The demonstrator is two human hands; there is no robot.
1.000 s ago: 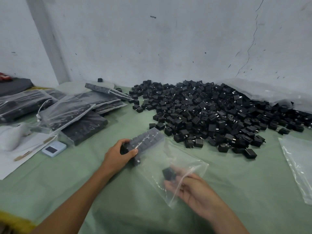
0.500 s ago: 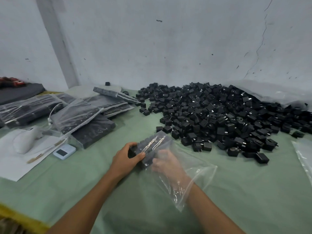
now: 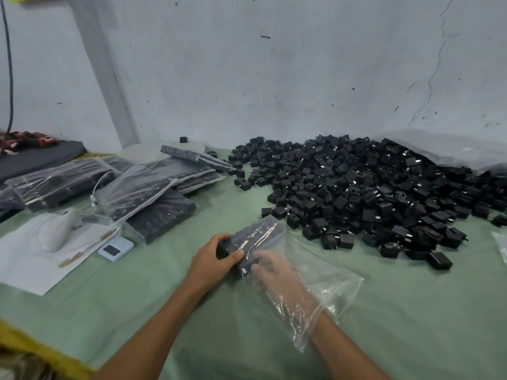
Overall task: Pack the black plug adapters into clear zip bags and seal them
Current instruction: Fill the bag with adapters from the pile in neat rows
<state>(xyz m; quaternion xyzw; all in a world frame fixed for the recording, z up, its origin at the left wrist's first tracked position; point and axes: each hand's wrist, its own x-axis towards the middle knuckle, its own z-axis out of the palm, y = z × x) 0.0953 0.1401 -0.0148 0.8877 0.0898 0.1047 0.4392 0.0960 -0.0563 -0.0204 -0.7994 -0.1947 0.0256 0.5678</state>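
A clear zip bag (image 3: 329, 286) lies on the green cloth in front of me. A packed row of black plug adapters (image 3: 255, 235) fills its far end. From outside the bag, my left hand (image 3: 212, 260) grips the near end of that row. My right hand (image 3: 274, 275) is inside the bag up to the wrist, its fingertips against the row. Dimly seen through the plastic, they hold a black adapter. A big loose pile of black adapters (image 3: 370, 193) lies beyond the bag, to the right.
Several filled zip bags (image 3: 137, 190) are stacked at the left. Nearer lie a white sheet of paper (image 3: 24, 259), a white rounded device (image 3: 55, 231) and a small blue gadget (image 3: 115, 248). Clear plastic (image 3: 500, 242) lies at the right edge. The wall stands close behind.
My right hand, which held an adapter at the bag's mouth, has gone deep into the bag up to the row. My left hand has kept its grip on the row.
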